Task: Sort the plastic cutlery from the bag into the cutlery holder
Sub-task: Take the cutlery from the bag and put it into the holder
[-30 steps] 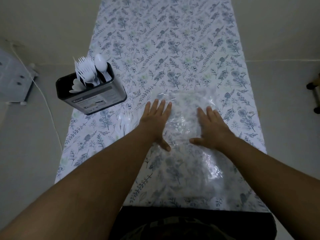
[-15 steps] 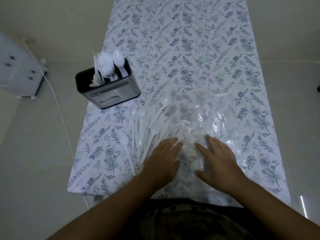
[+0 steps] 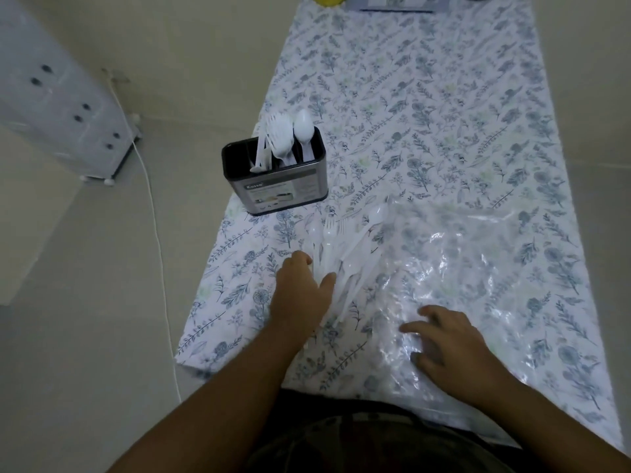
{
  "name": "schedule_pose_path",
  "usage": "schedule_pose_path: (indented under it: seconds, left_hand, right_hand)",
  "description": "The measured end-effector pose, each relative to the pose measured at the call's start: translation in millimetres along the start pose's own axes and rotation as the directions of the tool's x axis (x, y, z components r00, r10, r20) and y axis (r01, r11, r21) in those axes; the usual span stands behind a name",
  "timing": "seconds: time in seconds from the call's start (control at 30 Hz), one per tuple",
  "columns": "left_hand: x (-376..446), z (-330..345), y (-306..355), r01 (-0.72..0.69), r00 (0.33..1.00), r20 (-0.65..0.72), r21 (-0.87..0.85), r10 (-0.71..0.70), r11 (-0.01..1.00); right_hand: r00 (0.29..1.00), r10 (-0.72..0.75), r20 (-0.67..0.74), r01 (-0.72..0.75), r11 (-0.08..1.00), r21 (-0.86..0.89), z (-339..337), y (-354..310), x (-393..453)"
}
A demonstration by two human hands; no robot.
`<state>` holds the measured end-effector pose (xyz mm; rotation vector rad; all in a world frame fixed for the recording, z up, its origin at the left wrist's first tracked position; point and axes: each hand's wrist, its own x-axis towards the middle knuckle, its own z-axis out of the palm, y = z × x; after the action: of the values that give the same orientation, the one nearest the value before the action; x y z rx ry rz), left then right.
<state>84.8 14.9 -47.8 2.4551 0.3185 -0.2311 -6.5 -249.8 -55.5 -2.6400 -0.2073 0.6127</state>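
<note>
Both bare forearms reach forward from the bottom edge, roughly parallel. Left hand (image 3: 300, 295) palm down, fingers curled at the tips, thumb stuck out to the right. Whether it grips anything, can't tell. Right hand (image 3: 450, 346) palm down, fingers spread and lightly bent, pointing left and forward, thumb nearest the body. The two hands are apart, left one farther forward.

Beige floor (image 3: 85, 302), floral-clothed table (image 3: 426, 97)
</note>
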Motion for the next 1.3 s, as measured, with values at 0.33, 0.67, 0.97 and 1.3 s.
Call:
schedule_pose_path:
  seconds: [0.33,0.67,0.97,1.3]
  left_hand:
    - [20.5,10.4,13.3,-0.006,0.988,0.151,-0.063,0.015,0.998]
    - [15.5,-8.4,-10.5,-0.103,0.995,0.003,0.149,0.104,0.983]
    - [-10.0,10.1,5.6,-0.257,0.961,0.153,0.185,0.231,0.949]
    - [-7.0,7.0,6.3,-0.229,0.962,0.174,0.095,0.210,0.969]
  right_hand:
    - [0.997,0.059,-0.047,-0.059,0.998,-0.006,4.0,-11.6,0.2]
    - [0.998,0.047,-0.030,-0.046,0.999,0.018,-6.7,-19.3,15.8]
    - [0.995,-0.089,0.033,0.088,0.996,0.029,-7.4,-49.9,40.7]
    - [0.995,-0.039,0.089,0.029,0.992,0.121,-4.4,-41.3,43.4]
